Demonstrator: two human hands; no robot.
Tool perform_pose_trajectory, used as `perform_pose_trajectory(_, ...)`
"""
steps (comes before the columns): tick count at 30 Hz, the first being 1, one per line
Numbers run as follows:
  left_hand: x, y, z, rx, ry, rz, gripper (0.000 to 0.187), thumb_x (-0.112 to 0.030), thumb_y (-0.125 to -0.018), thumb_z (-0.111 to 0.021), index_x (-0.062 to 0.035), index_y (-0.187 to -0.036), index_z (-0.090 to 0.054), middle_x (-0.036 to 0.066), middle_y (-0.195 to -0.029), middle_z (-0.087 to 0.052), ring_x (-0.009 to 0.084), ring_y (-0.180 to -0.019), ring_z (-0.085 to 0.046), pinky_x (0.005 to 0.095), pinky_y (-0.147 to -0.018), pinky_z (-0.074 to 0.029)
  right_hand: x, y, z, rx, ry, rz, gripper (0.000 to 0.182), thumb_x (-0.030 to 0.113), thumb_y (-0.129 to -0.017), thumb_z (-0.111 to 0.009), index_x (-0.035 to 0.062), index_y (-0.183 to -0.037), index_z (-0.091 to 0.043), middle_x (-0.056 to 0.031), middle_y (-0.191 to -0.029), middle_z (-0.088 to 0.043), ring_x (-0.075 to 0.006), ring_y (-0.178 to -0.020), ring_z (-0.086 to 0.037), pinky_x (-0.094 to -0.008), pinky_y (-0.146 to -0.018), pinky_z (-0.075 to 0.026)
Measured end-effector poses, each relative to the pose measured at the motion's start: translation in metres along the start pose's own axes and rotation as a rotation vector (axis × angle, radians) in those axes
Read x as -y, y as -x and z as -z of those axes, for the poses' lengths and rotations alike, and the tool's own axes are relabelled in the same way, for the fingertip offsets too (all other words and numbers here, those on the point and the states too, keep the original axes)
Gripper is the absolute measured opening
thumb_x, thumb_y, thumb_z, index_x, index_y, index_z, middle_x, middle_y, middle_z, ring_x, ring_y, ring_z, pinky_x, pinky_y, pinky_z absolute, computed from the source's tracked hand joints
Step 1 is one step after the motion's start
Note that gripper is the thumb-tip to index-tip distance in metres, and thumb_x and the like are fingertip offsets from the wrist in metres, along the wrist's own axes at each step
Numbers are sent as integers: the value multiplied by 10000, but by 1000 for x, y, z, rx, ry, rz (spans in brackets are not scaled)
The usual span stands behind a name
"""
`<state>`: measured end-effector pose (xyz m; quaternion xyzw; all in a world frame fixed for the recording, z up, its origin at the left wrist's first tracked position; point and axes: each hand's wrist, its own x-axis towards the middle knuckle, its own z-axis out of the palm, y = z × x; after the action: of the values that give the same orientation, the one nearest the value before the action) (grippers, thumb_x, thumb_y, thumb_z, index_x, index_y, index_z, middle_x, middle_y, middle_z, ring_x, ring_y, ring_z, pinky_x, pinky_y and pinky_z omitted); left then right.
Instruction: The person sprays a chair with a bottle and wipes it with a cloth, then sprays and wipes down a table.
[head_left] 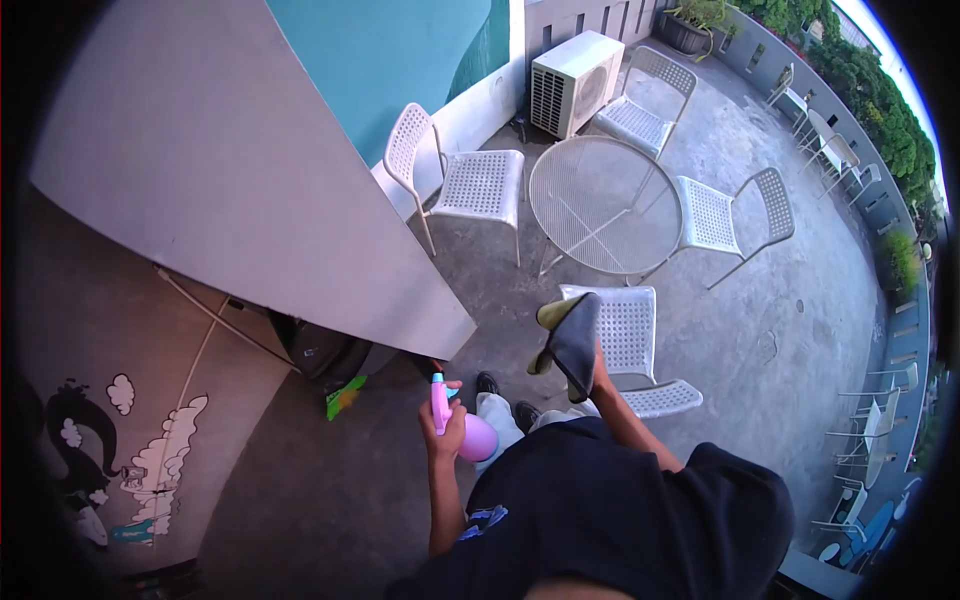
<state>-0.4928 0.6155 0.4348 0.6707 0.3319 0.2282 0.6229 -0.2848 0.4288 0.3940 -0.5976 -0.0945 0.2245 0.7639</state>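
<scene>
- Grey floor (790,290) bears a round mesh table (600,190).
- Four white chairs (482,185) stand around the table.
- Air-conditioner unit (577,88) stands near the table's far side.
- Dark planter (686,37): well beyond the table.

Below and right of the left grip (449,425) spreads a loose, near-black shirt (610,500), short-sleeved, with a blue marking (484,523) on it. Pale trousers (499,420) show just right of that grip; dark, glossy shoes (487,384) peek out slightly above them.

smooth plastic spray bottle (479,439); rough, matt concrete floor (740,335)
</scene>
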Motion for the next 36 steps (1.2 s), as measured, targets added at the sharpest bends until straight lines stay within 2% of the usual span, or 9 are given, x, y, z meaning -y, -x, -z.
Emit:
perform_pose_trajectory(7, -39, -125, -12, 150, -134, -167, 359, 43, -692, -567, -41, -1032, -645, 42, -892, -670, 114, -689, -561, 259, -665, -480, -2, -75, -37, -203, -43, 113, 339, 226, -938, -591, 13, -1198, -540, -61, -1040, -607, -141, -909, -576, -306, -798, -501)
perform_pose_trajectory(11, -46, -197, -36, 280, -128, -205, 342, 5, -693, -601, -83, -1019, -659, -2, -694, -520, 85, -611, -491, 251, -566, -425, 12, -111, -60, -290, -130, 168, 382, 230, -927, -609, 19, -1235, -528, -77, -1125, -589, -168, -984, -556, -331, -871, -473)
perform_pose_trajectory(13, -52, -230, -49, 321, -198, -157, 337, 42, -710, -586, -55, -1028, -644, 24, -866, -647, 83, -718, -566, 258, -685, -483, 1, -137, -57, -387, 292, 233, 371, 208, -929, -609, 21, -1240, -531, -71, -1146, -585, -175, -990, -557, -340, -885, -472)
perform_pose_trajectory(17, -47, -291, -80, 326, -212, -203, 331, 22, -723, -607, -44, -1046, -636, 53, -875, -664, 115, -724, -603, 273, -732, -511, 36, -187, -97, -336, -296, 273, 374, 174, -941, -586, 16, -1270, -506, -105, -1178, -578, -178, -1042, -567, -332, -924, -457)
perform_pose_trajectory(19, -52, -317, -93, 333, -238, -83, 329, 5, -736, -618, -48, -1060, -631, 57, -862, -663, 125, -711, -604, 283, -729, -512, 5, -224, -79, -299, -10, 187, 455, 226, -923, -590, 20, -1309, -467, -125, -1221, -565, -211, -1112, -559, -349, -959, -446)
perform_pose_trajectory(21, -42, -346, -113, 215, -159, -233, 327, -16, -723, -616, -55, -1047, -623, 61, -759, -578, 119, -558, -484, 280, -551, -408, -59, -262, -57, -340, 213, 178, 569, 274, -871, -654, 24, -1334, -438, -117, -1240, -558, -218, -1138, -549, -353, -971, -444)
perform_pose_trajectory(27, -48, -431, -149, -126, -209, -166, 294, -37, -753, -653, -83, -1043, -633, 34, -634, -529, 128, -531, -476, 293, -526, -403, -8, -429, -78, 24, 128, 35, 731, 191, -787, -762, 49, -1390, -375, -96, -1217, -564, -194, -1095, -564, -340, -958, -449)
perform_pose_trajectory(31, -55, -484, -152, -314, -166, -63, 278, -36, -766, -663, -57, -1041, -628, 82, -985, -681, 229, -857, -665, 343, -771, -518, 14, -523, -100, 246, 146, 60, 719, 176, -796, -765, 40, -1387, -377, -105, -1239, -564, -199, -1112, -567, -343, -969, -449)
perform_pose_trajectory(36, -59, -534, -156, -463, -184, -82, 277, -7, -760, -653, -45, -1033, -631, 82, -982, -680, 230, -820, -645, 342, -752, -511, 11, -592, -121, 359, 237, 92, 702, 115, -792, -753, 41, -1386, -386, -139, -1262, -572, -231, -1148, -568, -362, -992, -435)
